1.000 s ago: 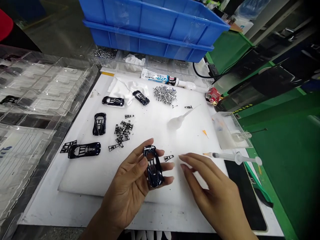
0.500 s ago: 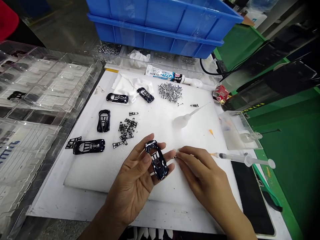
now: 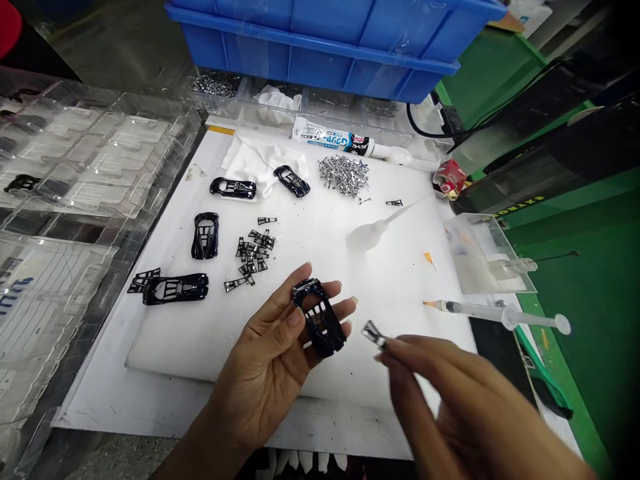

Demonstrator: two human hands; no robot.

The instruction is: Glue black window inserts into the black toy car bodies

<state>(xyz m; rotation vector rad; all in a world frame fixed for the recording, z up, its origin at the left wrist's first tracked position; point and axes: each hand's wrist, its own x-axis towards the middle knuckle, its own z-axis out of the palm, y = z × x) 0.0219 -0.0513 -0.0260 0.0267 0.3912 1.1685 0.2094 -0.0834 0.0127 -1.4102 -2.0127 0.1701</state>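
Observation:
My left hand (image 3: 277,343) is closed around a dark blue toy car body (image 3: 320,319), gripping it by its edges with the open window frames facing up. To its right, my right hand (image 3: 440,380) pinches a small black frame piece (image 3: 373,335) by one end, apart from the car body. On the white foam pad (image 3: 320,233) lies a pile of similar black frame pieces (image 3: 254,252). Several more car bodies rest on the left half of the pad, one of them (image 3: 205,235) upright in view and another (image 3: 176,289) lying over some frame pieces.
A heap of small silver parts (image 3: 344,175) lies at the back, near a glue tube (image 3: 333,139). A white dropper bottle (image 3: 370,233) and a syringe (image 3: 500,313) lie on the right. Blue bins (image 3: 320,47) stand behind; clear trays (image 3: 100,153) are at left.
My right hand has moved right and toward me, away from the left hand, bringing the small frame piece into clear view. My left hand still holds the car body, turned slightly.

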